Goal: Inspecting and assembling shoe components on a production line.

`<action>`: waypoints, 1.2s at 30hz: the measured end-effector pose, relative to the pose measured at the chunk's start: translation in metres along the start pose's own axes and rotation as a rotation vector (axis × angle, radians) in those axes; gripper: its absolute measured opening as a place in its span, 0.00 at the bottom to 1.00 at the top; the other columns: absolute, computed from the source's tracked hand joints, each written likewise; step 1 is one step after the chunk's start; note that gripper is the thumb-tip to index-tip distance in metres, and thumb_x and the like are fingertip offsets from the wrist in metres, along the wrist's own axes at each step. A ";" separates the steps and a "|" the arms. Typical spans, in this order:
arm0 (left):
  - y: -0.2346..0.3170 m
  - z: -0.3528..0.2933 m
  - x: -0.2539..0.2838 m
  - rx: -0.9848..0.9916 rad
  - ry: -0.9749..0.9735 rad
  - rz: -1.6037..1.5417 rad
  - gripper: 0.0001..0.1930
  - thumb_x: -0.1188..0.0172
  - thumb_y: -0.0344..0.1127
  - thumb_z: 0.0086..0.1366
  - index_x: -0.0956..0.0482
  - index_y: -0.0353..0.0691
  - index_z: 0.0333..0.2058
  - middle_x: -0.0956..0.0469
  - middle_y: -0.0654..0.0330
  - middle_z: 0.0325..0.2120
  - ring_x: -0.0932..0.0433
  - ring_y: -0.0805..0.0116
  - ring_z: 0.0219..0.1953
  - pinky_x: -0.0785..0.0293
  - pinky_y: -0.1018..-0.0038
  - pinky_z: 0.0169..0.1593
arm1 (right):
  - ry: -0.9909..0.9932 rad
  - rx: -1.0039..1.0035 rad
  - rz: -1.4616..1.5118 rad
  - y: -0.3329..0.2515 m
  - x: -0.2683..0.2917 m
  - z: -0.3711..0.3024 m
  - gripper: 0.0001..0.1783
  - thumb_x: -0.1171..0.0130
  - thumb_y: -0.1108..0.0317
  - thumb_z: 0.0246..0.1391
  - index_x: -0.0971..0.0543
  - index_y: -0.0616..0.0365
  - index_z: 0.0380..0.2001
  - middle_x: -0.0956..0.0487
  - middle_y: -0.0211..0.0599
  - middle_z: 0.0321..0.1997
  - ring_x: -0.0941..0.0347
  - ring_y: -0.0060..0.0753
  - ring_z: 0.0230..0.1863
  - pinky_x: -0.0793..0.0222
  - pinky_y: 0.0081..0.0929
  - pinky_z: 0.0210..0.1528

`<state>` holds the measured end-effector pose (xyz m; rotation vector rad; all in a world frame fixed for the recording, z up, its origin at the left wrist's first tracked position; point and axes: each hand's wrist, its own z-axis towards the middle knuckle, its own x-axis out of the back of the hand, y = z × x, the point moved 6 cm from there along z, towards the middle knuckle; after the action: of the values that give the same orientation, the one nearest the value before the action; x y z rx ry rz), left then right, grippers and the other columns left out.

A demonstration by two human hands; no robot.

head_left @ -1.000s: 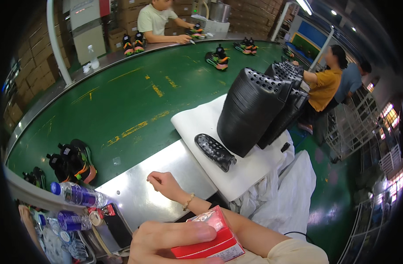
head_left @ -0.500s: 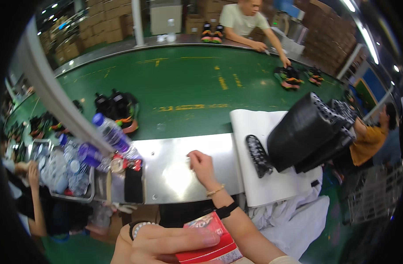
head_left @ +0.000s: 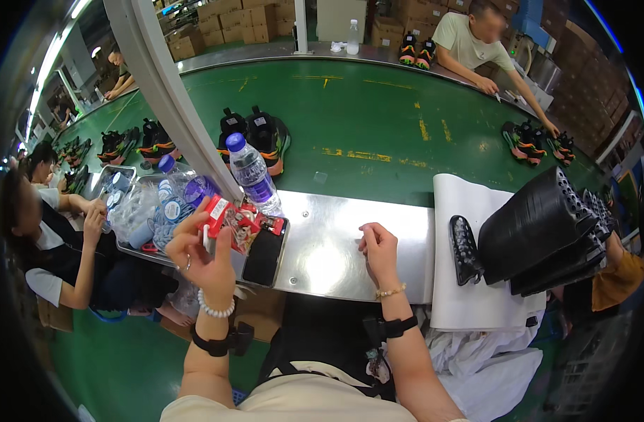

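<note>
My left hand point(head_left: 208, 264) is raised at the left end of the metal table point(head_left: 329, 260), thumb and fingers closed around a small red carton point(head_left: 220, 209). A black phone point(head_left: 266, 259) lies just beneath, with red packets point(head_left: 271, 224) around its upper end; hand and carton partly cover them. A clear water bottle point(head_left: 254, 176) with a purple cap stands behind the packets. My right hand point(head_left: 381, 254) hovers over the bare metal, fingers loosely curled, with nothing visible in them.
White sheeting point(head_left: 445, 281) at the right bears a shoe sole point(head_left: 465, 250) and rolled black material point(head_left: 536, 225). A tray point(head_left: 146, 251) of plastic bags and bottles stands left, beside a seated person. Shoes point(head_left: 262, 137) sit on the green belt point(head_left: 364, 112); a person works across it.
My left hand has carried the red carton from close in front of me out to the table's left end. The view has swung left; my right hand remains over the metal.
</note>
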<state>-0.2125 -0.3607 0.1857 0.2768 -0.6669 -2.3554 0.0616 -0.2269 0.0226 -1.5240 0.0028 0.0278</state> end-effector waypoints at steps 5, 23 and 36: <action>-0.099 -0.072 0.051 0.222 0.066 0.228 0.20 0.38 0.21 0.56 0.37 0.40 0.44 0.32 0.52 0.47 0.31 0.55 0.53 0.31 0.65 0.53 | -0.038 0.004 -0.027 -0.003 -0.007 -0.003 0.09 0.49 0.70 0.58 0.22 0.63 0.29 0.30 0.26 0.15 0.37 0.13 0.17 0.44 0.13 0.20; 0.002 -0.094 -0.058 0.096 -0.479 0.014 0.17 0.59 0.39 0.70 0.27 0.33 0.32 0.27 0.48 0.42 0.29 0.49 0.48 0.34 0.60 0.52 | -0.011 0.057 0.038 0.000 0.004 -0.002 0.17 0.54 0.62 0.62 0.22 0.62 0.30 0.30 0.27 0.14 0.37 0.14 0.16 0.41 0.14 0.19; -0.057 -0.108 -0.086 0.423 -1.222 0.663 0.24 0.45 0.50 0.58 0.21 0.31 0.19 0.25 0.45 0.16 0.23 0.47 0.24 0.27 0.59 0.33 | -0.041 -0.044 0.094 0.013 0.003 0.007 0.16 0.54 0.62 0.60 0.23 0.61 0.27 0.31 0.28 0.12 0.36 0.17 0.16 0.39 0.19 0.20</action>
<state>-0.1393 -0.3095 0.0657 -1.1282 -1.5043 -1.5034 0.0641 -0.2193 0.0102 -1.5666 0.0412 0.1349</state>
